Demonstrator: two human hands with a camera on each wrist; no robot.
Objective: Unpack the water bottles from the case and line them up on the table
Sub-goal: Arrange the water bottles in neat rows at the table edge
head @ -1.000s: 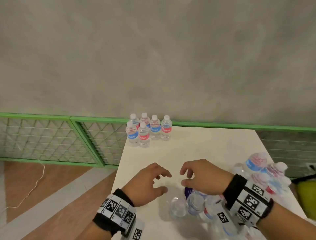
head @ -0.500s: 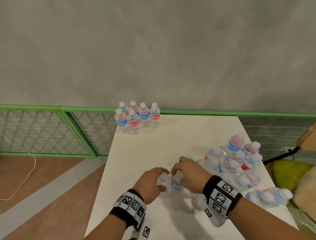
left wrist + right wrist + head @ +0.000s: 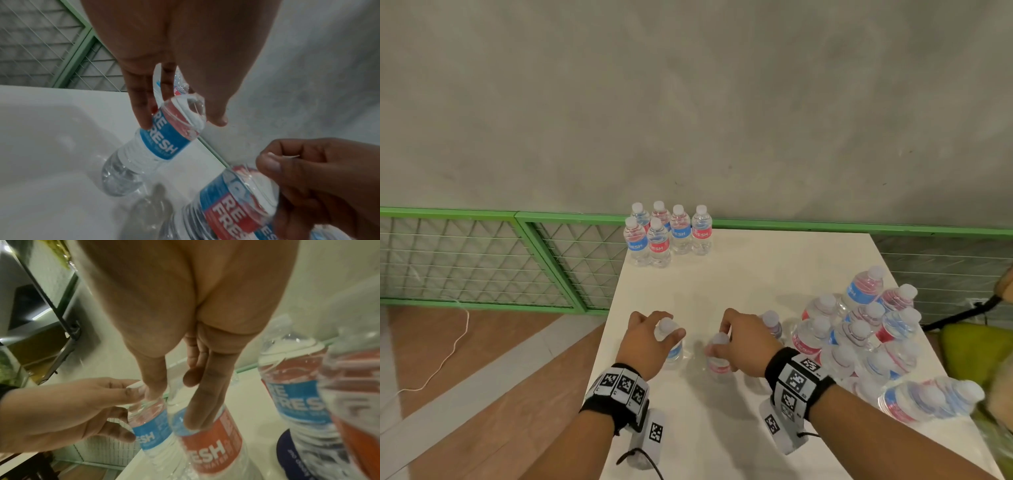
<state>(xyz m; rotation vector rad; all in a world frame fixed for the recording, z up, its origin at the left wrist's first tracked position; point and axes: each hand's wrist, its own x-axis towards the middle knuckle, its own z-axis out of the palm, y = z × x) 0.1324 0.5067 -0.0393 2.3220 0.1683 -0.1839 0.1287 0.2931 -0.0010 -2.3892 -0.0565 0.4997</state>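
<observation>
My left hand grips the neck of a blue-labelled water bottle near the table's front left. My right hand grips the top of a red-labelled water bottle just to its right. In the left wrist view my left hand has fingers and thumb curled round the blue-labelled bottle, whose base is at the tabletop. In the right wrist view my right hand has its fingers down the red-labelled bottle. Several bottles stand in two short rows at the far left corner.
A cluster of several more bottles fills the right side of the white table, some lying at the front right. One bottle stands just behind my right hand. A green mesh fence runs behind and left.
One second ago both hands hovered with nothing in them. They then closed on two bottle tops side by side and have since drawn apart, each with a bottle.
</observation>
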